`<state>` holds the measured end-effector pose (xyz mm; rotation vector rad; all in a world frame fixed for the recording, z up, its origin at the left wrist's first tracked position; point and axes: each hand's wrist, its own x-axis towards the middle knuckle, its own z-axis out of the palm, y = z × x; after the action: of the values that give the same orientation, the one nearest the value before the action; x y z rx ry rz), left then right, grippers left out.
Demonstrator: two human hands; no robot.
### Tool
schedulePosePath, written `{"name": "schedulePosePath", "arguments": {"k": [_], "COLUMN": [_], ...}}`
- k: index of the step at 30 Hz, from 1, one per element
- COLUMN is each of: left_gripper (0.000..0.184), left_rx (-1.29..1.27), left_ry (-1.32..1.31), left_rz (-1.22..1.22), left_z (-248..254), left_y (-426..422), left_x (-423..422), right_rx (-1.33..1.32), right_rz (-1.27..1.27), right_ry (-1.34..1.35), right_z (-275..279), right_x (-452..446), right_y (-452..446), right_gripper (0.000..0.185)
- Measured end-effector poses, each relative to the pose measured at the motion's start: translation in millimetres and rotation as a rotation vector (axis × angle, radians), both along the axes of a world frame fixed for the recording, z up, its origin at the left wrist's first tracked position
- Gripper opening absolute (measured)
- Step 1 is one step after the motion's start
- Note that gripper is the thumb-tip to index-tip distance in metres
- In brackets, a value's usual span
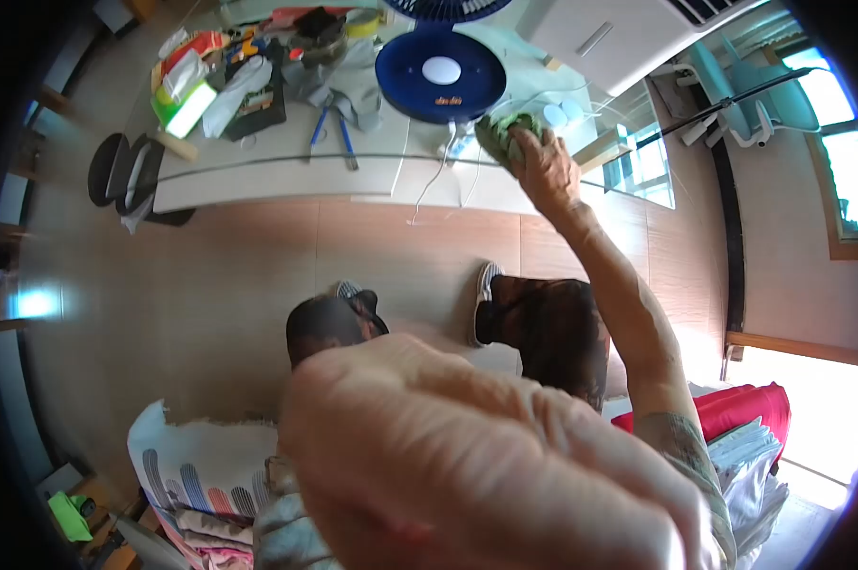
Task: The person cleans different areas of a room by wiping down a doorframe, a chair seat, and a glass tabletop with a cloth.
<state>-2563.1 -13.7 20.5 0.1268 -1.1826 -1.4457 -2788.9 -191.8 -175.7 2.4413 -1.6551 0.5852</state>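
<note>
My right hand (pixel 546 171) is stretched out over the glass-topped table (pixel 372 180), its fingers closed on a crumpled green cloth (pixel 497 138). The cloth is just right of the round blue base (pixel 405 81) of a fan, near a white cable. My left hand (pixel 476 446) is very close to the camera and fills the lower middle of the view. Its back and knuckles show large and blurred; its fingertips are hidden, and nothing held can be made out.
Scissors with blue handles (pixel 332 135), a green-and-white packet (pixel 187 106) and bags crowd the table's left part. A white appliance (pixel 604 38) is at the back right. Dark stools (pixel 130 171) stand left. Below are my legs and a seat with patterned fabric (pixel 196 465).
</note>
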Motion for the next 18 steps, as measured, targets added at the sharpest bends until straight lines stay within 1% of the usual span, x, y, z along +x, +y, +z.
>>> {"name": "schedulePosePath", "arguments": {"k": [3, 6, 8, 15, 17, 18], "left_gripper": [0.039, 0.037, 0.036, 0.031, 0.030, 0.029], "left_rx": [-0.059, -0.096, -0.103, -0.125, -0.135, -0.143], "left_ry": [0.066, 0.114, 0.151, 0.187, 0.184, 0.182], "left_rz": [0.032, 0.060, 0.067, 0.099, 0.114, 0.122], "left_z": [0, 4, 3, 0, -1, 0], "left_y": [10, 18, 20, 28, 30, 31], "left_x": [3, 7, 10, 17, 18, 18], "right_rx": [0.001, -0.005, 0.035, 0.031, 0.035, 0.024], "right_rz": [-0.013, 0.019, -0.028, -0.047, -0.087, -0.060], "right_ry": [-0.002, 0.015, 0.036, 0.031, 0.027, 0.020], "right_z": [-1, 1, 4, 4, 0, 0], "right_x": [3, 5, 2, 5, 8, 8], "right_y": [0, -7, 4, 4, 2, -1], "right_gripper": [0.035, 0.037, 0.038, 0.038, 0.038, 0.039]}}
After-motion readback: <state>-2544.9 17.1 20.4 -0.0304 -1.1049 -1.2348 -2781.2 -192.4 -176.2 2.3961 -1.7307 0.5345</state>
